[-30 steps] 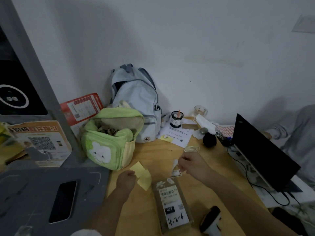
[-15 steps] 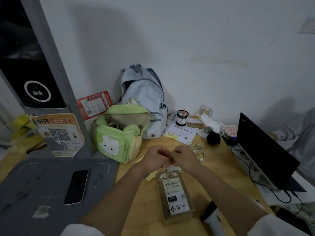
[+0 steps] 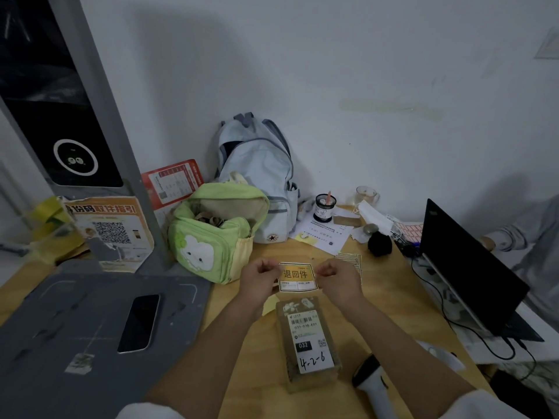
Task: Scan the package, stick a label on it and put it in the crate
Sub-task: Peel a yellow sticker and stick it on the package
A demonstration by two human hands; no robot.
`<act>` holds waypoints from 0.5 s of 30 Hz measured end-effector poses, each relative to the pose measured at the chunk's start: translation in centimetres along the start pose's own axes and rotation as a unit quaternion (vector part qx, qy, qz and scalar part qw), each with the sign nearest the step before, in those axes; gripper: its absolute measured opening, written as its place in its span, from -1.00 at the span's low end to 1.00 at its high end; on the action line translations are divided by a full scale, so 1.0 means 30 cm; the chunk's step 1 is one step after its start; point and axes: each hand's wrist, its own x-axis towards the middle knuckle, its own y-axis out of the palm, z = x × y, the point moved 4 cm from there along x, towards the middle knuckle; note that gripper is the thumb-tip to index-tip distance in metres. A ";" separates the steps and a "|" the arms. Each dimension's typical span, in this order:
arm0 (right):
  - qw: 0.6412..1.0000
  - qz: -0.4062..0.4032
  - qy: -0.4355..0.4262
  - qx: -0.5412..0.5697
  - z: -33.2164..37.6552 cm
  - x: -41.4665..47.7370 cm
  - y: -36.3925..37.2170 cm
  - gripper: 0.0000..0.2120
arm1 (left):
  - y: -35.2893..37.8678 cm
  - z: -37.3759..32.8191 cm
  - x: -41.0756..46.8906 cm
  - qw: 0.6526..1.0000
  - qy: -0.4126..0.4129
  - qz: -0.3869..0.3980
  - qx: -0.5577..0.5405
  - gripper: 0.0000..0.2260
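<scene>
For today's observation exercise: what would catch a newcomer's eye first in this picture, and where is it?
First, the yellow label held stretched between the left hand and right hand, mid-table. Just below it lies the package, with a white slip marked 4-2-6. Further back, a green bag leans in front of a pale blue backpack at the wall.

At 6 o'clock both forearms leave the frame. The left hand (image 3: 259, 280) and right hand (image 3: 338, 281) cover the label's (image 3: 297, 276) side edges; its small print is unreadable.
</scene>
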 end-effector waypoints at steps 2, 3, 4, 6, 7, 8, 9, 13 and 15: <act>0.999 -0.026 0.023 0.039 -0.021 0.010 -0.011 -0.70 | 0.002 0.022 0.006 1.000 -0.007 -0.001 -0.006 -0.86; 0.998 -0.034 0.032 0.051 -0.032 0.015 -0.016 -0.72 | 0.003 0.032 0.009 1.000 -0.013 -0.004 -0.013 -0.85; 0.997 -0.035 0.041 0.063 -0.042 0.020 -0.016 -0.76 | 0.005 0.041 0.013 0.999 -0.021 -0.007 -0.026 -0.85; 0.994 -0.027 0.060 0.085 -0.059 0.029 -0.014 -0.91 | 0.014 0.053 0.016 0.998 -0.033 -0.011 -0.047 -0.84; 0.993 -0.019 0.070 0.096 -0.062 0.033 -0.013 -0.90 | 0.021 0.056 0.017 0.998 -0.036 -0.013 -0.046 -0.83; 0.990 -0.011 0.080 0.111 -0.065 0.039 -0.009 -0.80 | 0.026 0.060 0.018 0.998 -0.037 -0.014 -0.041 -0.82; 0.989 0.000 0.086 0.121 -0.064 0.044 -0.004 -0.75 | 0.031 0.064 0.021 0.999 -0.038 -0.014 -0.037 -0.82; 0.997 0.039 0.042 0.046 -0.064 0.050 0.020 -0.89 | 0.036 0.093 0.046 0.998 -0.055 -0.014 -0.033 -0.81; 0.998 0.035 0.040 0.046 -0.078 0.060 0.023 -0.85 | 0.035 0.110 0.065 0.997 -0.066 -0.021 -0.035 -0.82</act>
